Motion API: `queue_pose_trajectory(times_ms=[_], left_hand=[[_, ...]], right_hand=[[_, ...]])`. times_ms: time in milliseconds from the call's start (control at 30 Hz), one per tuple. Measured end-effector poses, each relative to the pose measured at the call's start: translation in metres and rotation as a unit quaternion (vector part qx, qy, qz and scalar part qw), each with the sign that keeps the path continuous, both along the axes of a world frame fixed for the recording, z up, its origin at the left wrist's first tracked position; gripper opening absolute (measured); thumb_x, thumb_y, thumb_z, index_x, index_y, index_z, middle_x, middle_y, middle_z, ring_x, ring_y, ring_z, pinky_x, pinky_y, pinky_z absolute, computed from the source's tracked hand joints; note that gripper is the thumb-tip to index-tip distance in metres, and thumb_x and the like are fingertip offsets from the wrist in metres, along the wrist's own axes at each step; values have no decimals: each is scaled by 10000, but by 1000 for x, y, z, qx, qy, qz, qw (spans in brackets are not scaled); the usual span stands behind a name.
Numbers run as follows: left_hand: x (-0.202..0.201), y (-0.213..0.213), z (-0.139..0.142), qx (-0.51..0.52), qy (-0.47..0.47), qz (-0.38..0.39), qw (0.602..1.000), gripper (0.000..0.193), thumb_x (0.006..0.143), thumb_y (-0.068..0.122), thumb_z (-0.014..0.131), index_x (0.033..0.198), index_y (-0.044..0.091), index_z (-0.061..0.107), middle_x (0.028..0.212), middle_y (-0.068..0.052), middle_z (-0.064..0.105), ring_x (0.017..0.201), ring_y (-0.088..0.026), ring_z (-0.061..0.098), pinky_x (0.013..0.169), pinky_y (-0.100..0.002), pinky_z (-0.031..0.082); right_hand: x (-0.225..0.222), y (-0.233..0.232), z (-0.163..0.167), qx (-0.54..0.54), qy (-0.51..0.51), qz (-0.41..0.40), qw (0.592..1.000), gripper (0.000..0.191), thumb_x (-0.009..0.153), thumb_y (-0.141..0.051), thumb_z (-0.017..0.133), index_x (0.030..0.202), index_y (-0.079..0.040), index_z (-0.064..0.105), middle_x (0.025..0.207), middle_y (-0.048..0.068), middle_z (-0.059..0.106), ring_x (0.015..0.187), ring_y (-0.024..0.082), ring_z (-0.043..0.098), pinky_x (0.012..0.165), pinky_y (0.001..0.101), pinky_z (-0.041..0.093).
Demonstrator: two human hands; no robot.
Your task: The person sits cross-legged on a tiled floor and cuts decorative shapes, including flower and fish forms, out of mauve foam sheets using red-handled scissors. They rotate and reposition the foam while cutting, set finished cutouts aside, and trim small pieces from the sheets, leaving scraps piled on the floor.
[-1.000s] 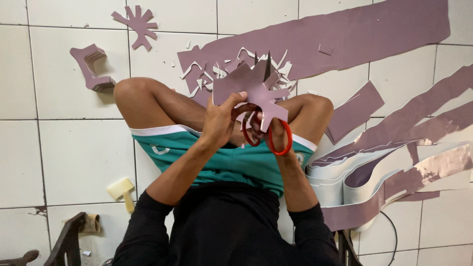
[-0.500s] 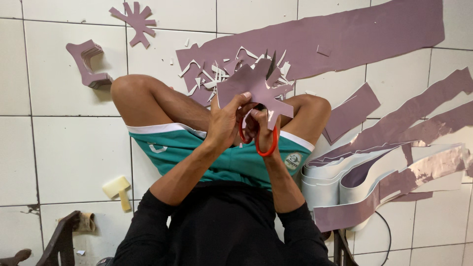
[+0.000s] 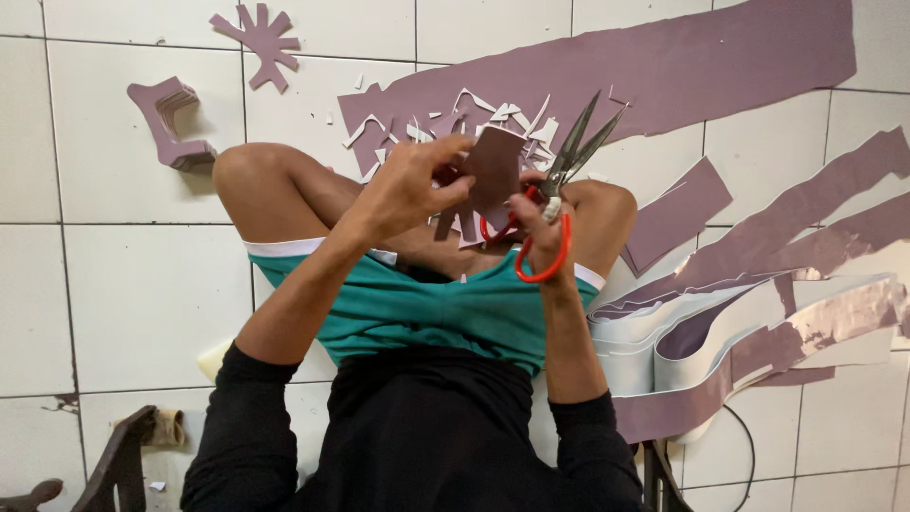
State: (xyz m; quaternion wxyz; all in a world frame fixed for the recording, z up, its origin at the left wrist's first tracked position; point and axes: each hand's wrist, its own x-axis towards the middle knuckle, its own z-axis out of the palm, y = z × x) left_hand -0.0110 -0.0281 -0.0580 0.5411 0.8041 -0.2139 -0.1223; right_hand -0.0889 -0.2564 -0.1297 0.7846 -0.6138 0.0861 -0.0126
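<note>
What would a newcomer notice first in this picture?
At centre, the right hand holds red-handled scissors, blades open and pointing up. Beside it, the left hand pinches a mauve sheet piece. Beyond the knees, mauve scraps litter the white floor tiles, and long mauve strips curve along the right side.

mauve star cutout (image 3: 262, 40), stacked cutouts (image 3: 171, 121), foam strips (image 3: 758, 237).

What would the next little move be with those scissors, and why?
Probably bring the scissors back to the purple piece and close them on its edge: the blades stand open beside it, clear of it, while the left hand holds it up and the right hand holds the red handles.
</note>
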Motion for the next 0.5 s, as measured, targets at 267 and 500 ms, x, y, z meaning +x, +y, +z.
queue_pose_trajectory(times_ms=[267,500], left_hand=[[-32,-30,-24,-133,-178,247,943,417,1014,43,763,1394,148,626,1615,-145,348,1527,-261,387,1195,-437,488],[-30,-42,-52,-216,74,253,940,387,978,57,756,1361,68,702,1172,-57,753,1002,-107,698,855,-246,605]], right_hand=[[16,38,17,-35,-55,-135,989,345,921,16,679,1237,23,539,1106,99,686,985,157,697,890,285,588],[16,44,2,-62,-27,-101,993,390,986,-40,722,1320,38,537,979,61,627,699,97,576,608,237,481]])
